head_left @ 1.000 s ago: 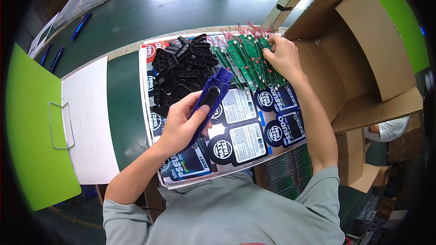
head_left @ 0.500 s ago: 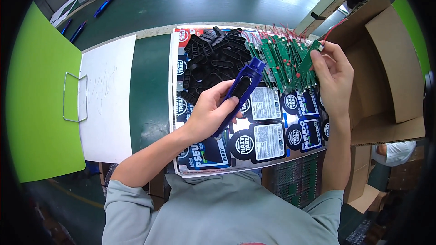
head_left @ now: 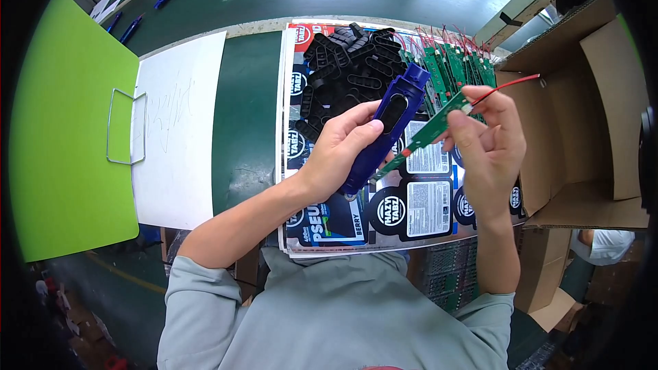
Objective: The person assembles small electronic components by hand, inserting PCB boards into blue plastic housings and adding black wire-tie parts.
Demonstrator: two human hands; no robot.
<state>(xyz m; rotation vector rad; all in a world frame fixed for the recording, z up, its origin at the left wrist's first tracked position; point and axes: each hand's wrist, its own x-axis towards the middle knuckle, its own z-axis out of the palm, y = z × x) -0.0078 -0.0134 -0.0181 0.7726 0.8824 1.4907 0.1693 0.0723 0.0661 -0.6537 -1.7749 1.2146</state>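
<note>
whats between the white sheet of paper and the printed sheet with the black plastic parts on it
In the head view, only a bare strip of dark green table surface lies between the white paper and the printed sheet carrying the black plastic parts.

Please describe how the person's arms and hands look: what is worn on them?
Both hands, left hand and right hand, are bare, without gloves, rings or a watch. The forearms are bare too; pale grey-green sleeves are pushed up near the elbows.

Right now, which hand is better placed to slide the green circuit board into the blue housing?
Right. The right hand pinches the green circuit board, its lower end beside the blue housing. The left hand grips that housing, so it probably only steadies it.
</note>
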